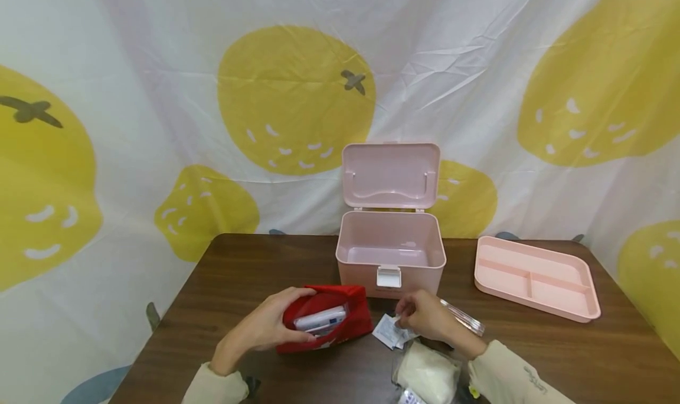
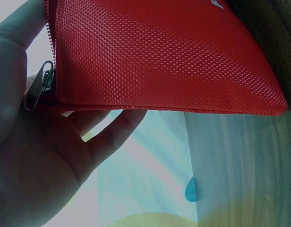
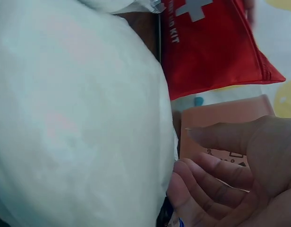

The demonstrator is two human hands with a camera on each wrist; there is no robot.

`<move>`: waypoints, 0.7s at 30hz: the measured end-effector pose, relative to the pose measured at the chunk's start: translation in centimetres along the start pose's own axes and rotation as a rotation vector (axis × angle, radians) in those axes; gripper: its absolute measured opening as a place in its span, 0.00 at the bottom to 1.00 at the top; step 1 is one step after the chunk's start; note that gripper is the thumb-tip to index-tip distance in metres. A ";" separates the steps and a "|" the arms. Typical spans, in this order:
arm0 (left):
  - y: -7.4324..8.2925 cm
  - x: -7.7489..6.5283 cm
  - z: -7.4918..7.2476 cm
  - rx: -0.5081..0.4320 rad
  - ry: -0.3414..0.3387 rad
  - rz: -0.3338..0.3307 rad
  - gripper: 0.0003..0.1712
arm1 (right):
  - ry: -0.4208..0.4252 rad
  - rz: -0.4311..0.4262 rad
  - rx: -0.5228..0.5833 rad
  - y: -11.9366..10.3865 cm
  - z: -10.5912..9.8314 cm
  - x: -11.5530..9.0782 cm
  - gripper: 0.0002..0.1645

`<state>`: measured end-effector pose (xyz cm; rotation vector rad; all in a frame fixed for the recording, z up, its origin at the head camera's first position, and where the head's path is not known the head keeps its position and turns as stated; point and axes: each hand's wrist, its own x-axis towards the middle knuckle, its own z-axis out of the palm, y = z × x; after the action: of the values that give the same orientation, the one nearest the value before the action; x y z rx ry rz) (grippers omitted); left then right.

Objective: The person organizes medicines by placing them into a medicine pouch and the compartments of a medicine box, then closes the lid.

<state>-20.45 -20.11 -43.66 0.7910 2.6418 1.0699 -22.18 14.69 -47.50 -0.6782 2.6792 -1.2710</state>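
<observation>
The left hand (image 1: pixel 268 322) gripped the unzipped red pouch (image 1: pixel 362 310); tilting risked spilling its white contents (image 1: pixel 320 319). I could not tell whether the right hand (image 1: pixel 427 316) pinched the packets (image 1: pixel 386 332).

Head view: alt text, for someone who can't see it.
A person's left hand grips an open red fabric pouch; the right hand is at small flat white packets on a dark wooden table. An open pink plastic box stands behind, with a shallow pink divided tray to its right.

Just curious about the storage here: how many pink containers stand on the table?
2: the open box, just beyond the white packets, and the divided tray to the right. Smaller ones could be hidden.
</observation>
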 end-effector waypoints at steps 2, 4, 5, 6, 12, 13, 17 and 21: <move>0.0 0.0 0.0 -0.004 -0.003 -0.005 0.43 | 0.005 0.005 -0.016 0.1 0.1 0.0 0.08; 0.0 0.0 0.0 -0.005 -0.004 -0.009 0.43 | 0.007 0.011 -0.033 0.2 0.3 0.1 0.10; 0.0 0.0 0.0 -0.007 -0.005 -0.010 0.42 | 0.009 0.014 -0.046 0.2 0.4 0.1 0.11; 0.0 0.0 0.0 -0.008 -0.005 -0.011 0.42 | 0.011 0.018 -0.062 0.2 0.4 0.2 0.13; 0.0 0.0 0.0 -0.002 -0.002 -0.002 0.42 | 0.028 0.014 -0.173 0.2 1.0 0.2 0.22; 0.0 0.0 0.0 0.000 -0.002 -0.001 0.42 | 0.029 0.005 -0.182 0.2 1.1 0.2 0.23; 0.0 0.0 0.0 0.003 -0.001 -0.002 0.43 | 0.028 -0.015 -0.210 0.2 1.4 0.1 0.26; 0.0 0.0 0.1 0.011 0.001 -0.002 0.43 | 0.026 -0.003 -0.246 0.0 1.6 0.0 0.24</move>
<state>-20.41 -20.09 -43.71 0.7896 2.6517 1.0561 -21.68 13.54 -48.57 -0.6965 2.8856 -0.9644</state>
